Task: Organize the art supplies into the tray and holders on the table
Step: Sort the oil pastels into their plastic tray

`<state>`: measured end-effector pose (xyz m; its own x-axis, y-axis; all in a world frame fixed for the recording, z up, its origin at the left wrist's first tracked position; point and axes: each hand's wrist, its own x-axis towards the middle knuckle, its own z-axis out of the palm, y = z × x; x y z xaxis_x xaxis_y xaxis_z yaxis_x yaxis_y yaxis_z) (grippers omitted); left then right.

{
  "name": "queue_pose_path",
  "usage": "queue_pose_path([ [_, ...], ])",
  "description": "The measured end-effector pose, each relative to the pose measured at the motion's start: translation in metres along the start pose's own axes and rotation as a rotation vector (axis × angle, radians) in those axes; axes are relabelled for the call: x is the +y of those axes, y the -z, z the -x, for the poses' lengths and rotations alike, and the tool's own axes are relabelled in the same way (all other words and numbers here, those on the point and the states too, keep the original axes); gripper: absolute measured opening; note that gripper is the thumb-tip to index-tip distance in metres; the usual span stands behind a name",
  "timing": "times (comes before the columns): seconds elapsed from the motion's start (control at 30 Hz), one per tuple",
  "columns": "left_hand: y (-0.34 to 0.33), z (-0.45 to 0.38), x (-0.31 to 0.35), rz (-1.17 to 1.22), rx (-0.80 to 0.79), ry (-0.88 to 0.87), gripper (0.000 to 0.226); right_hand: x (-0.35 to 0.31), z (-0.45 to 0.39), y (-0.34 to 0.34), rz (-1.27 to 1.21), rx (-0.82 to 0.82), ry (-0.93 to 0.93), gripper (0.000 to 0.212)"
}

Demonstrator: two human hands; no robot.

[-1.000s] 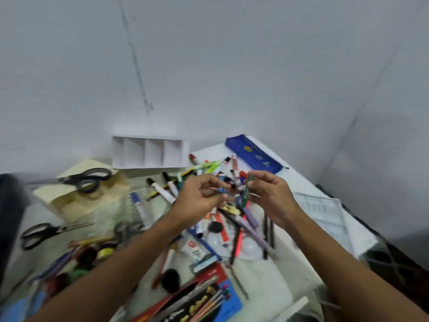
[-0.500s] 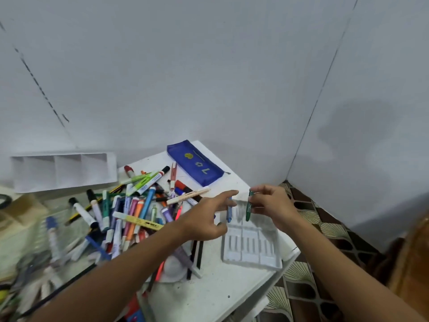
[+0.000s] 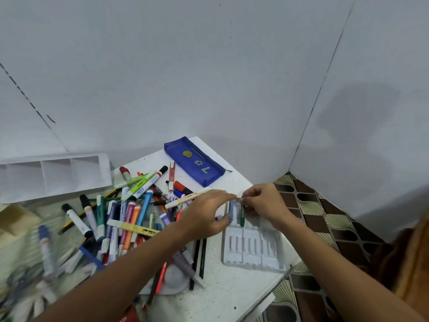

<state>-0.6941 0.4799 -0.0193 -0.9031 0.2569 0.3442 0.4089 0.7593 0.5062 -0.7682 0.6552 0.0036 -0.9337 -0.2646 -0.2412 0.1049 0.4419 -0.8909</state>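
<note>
A clear plastic slotted tray (image 3: 253, 252) lies at the right edge of the white table (image 3: 227, 296). My right hand (image 3: 262, 203) pinches the top of a small green crayon (image 3: 242, 216) and holds it upright over the tray's far end. My left hand (image 3: 206, 213) holds a small blue crayon (image 3: 231, 210) just left of the green one, index finger stretched toward my right hand. A heap of markers and pens (image 3: 130, 212) lies left of my left hand.
A blue pencil case (image 3: 193, 161) lies at the table's far corner. A white divided holder (image 3: 55, 175) leans at the wall on the left. A tan box (image 3: 16, 219) sits far left. Patterned floor (image 3: 325, 219) lies beyond the table's right edge.
The view swung right from the marker pile to the slotted tray. Both hands carried the small crayons over it and lowered them to its far end.
</note>
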Motion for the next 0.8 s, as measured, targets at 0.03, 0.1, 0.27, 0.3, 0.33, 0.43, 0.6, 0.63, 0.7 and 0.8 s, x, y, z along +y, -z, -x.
queue_pose_path([
  [0.03,0.001,-0.004,-0.003,-0.038,-0.047,0.019,0.051,0.0,-0.002,-0.001,-0.002,0.01,0.01,0.008],
  [0.1,0.0,-0.008,-0.008,-0.129,-0.156,0.015,0.046,-0.001,-0.005,-0.001,-0.001,0.037,0.017,0.01],
  [0.27,0.001,-0.003,-0.012,-0.3,-0.174,-0.171,0.033,0.001,-0.011,-0.007,0.154,0.011,0.085,0.014],
  [0.3,0.002,-0.002,-0.012,-0.307,-0.157,-0.197,0.033,0.002,-0.012,-0.007,0.276,0.019,0.13,0.018],
  [0.33,0.003,-0.001,-0.012,-0.306,-0.147,-0.212,0.034,0.003,-0.012,-0.007,0.397,0.031,0.182,0.023],
  [0.43,0.01,-0.001,-0.012,-0.292,-0.148,-0.262,0.036,0.008,-0.011,0.0,0.566,-0.021,0.335,0.03],
  [0.6,0.015,0.001,-0.014,-0.353,-0.22,-0.285,0.039,0.025,-0.009,0.004,0.714,-0.094,0.402,0.045],
  [0.63,0.014,0.002,-0.014,-0.36,-0.234,-0.273,0.04,0.026,-0.01,0.004,0.704,-0.089,0.397,0.045],
  [0.7,0.013,0.002,-0.015,-0.364,-0.244,-0.264,0.042,0.028,-0.011,0.004,0.675,-0.087,0.388,0.045],
  [0.8,0.013,0.001,-0.013,-0.338,-0.231,-0.286,0.04,0.03,-0.012,0.004,0.655,-0.081,0.377,0.044],
])
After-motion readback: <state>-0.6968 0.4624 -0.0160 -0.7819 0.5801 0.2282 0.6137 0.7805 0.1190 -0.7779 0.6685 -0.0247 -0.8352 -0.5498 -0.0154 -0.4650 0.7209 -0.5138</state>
